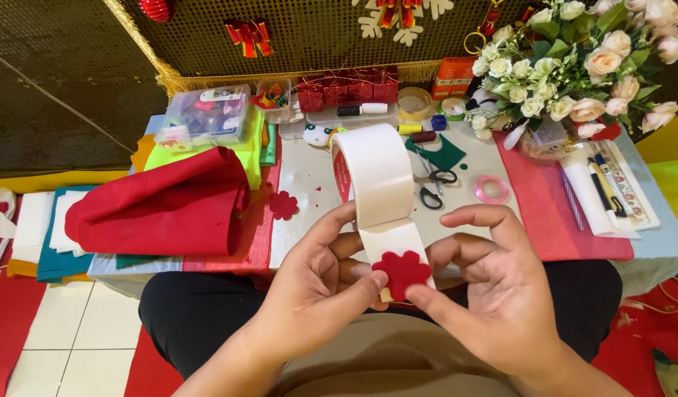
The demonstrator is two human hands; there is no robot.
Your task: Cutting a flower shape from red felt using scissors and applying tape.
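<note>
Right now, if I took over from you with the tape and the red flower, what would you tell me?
Left hand: holds the tape roll, thumb on the red felt flower.
Right hand: open, fingertips at the flower's edge.
The flower sits on the pulled-out tape strip, which is uncut.
A second red flower lies on the table; the scissors lie behind the roll.
</note>
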